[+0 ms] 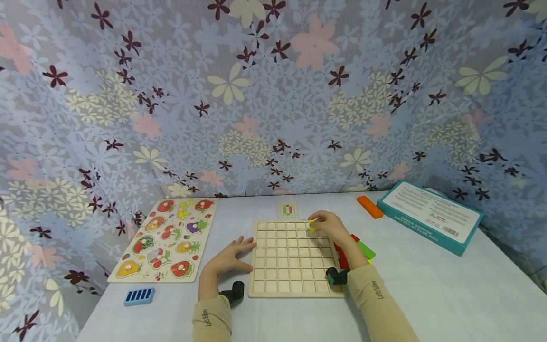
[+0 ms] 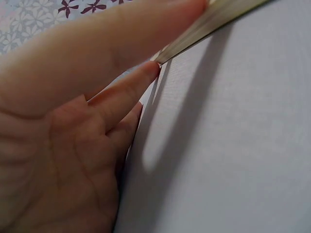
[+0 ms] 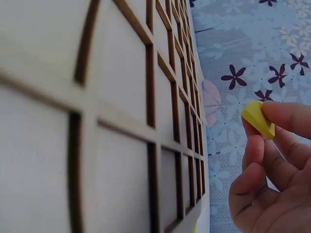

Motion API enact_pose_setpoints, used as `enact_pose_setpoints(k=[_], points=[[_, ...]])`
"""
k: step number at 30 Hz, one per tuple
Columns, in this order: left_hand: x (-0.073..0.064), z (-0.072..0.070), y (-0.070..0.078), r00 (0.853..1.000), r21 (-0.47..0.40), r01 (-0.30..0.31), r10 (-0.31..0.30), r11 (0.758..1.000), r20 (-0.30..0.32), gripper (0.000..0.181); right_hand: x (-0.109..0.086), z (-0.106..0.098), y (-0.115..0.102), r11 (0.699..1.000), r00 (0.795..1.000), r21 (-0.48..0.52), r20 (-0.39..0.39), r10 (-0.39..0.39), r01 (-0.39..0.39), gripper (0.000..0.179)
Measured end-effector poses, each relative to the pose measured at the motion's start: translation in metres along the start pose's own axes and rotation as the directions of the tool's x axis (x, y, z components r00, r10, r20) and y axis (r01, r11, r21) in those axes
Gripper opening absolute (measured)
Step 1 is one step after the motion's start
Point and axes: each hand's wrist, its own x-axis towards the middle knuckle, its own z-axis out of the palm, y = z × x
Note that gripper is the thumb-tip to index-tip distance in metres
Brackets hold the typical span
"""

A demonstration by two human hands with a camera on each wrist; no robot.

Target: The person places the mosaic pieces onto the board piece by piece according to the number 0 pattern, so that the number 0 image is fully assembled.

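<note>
A pale wooden grid board (image 1: 283,256) with square cells lies flat on the table. My left hand (image 1: 231,256) rests beside its left edge; in the left wrist view the thumb and fingertips (image 2: 151,69) touch the board's side. Over the board's far right corner, my right hand (image 1: 332,226) pinches a small yellow block (image 3: 257,119) between thumb and fingers, with a rounded end showing in the right wrist view. Red blocks (image 1: 343,259) and a green block (image 1: 365,251) lie by the board's right edge, partly hidden under the right forearm.
A small patterned card (image 1: 287,209) lies behind the board. To the left are a fruit puzzle board (image 1: 164,240) and a blue slotted piece (image 1: 139,296). At the back right, an orange block (image 1: 370,207) sits near a teal box (image 1: 430,215). A flowered cloth (image 1: 273,95) hangs behind the table.
</note>
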Motion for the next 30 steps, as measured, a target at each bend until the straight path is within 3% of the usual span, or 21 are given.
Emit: enact_pose_setpoints(k=[11,23,25,30], points=[[0.000,0.000,-0.001,1.000,0.017,-0.009,0.009,1.000,0.001,0.074,0.011,0.012,-0.004,0.999,0.999,0.014,-0.004,0.052,-0.052,0.022],[-0.001,0.000,0.000,1.000,0.010,-0.015,0.015,1.000,0.002,0.074,0.020,0.031,-0.007,1.000,0.999,0.018,0.050,0.016,-0.017,0.025],[-0.001,0.000,0.001,1.000,0.007,-0.011,0.011,1.000,-0.004,0.074,0.022,0.032,-0.005,0.999,0.998,0.042,0.061,-0.022,0.020,0.021],[-0.002,0.000,0.002,1.000,-0.003,-0.004,0.004,1.000,-0.011,0.075,0.024,0.038,-0.011,0.999,0.998,0.040,0.060,0.014,-0.016,0.020]])
